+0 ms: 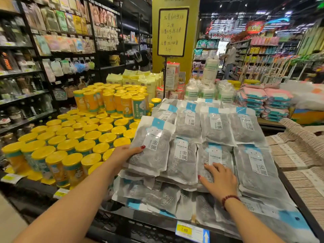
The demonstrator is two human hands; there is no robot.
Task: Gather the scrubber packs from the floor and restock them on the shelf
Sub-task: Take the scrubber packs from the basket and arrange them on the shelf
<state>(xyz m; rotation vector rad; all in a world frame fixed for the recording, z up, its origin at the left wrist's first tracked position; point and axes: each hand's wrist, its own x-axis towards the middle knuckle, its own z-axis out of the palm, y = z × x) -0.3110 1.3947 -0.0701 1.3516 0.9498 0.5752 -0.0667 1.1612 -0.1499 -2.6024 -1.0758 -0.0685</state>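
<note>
a supermarket aisle under bright ceiling lights, with dark wall racks [52, 41] of hanging household goods. in the middle of the view is a low display shelf [140, 223] carrying a pile of scrubber packs [215, 123]: clear bags of grey metal scrubbers with white and blue labels, laid flat in overlapping rows and several layers deep. everything else is placed from this pile.

the left hand [126, 155] is at the pile's left edge. it grips one scrubber pack [152, 146], the thumb curled over the top face and the fingers hidden beneath; this pack lies tilted on top of the pile's left column.

the right hand [219, 181] rests on the pile's front middle, palm down, fingers straight and slightly spread, pressing a pack flat and holding nothing. a dark red bead bracelet [229, 199] sits on that wrist.

left of the pile, touching it, stand crowded canisters with yellow lids [73, 135]. right of the pile lie stacks of beige ribbed cloths [298, 155]. behind the pile rises a yellow handwritten sign [172, 32] on a pole, and behind it to the right are pink and blue folded packs [263, 99]. below the pile, on the shelf's front edge, is a yellow price tag [185, 229].
</note>
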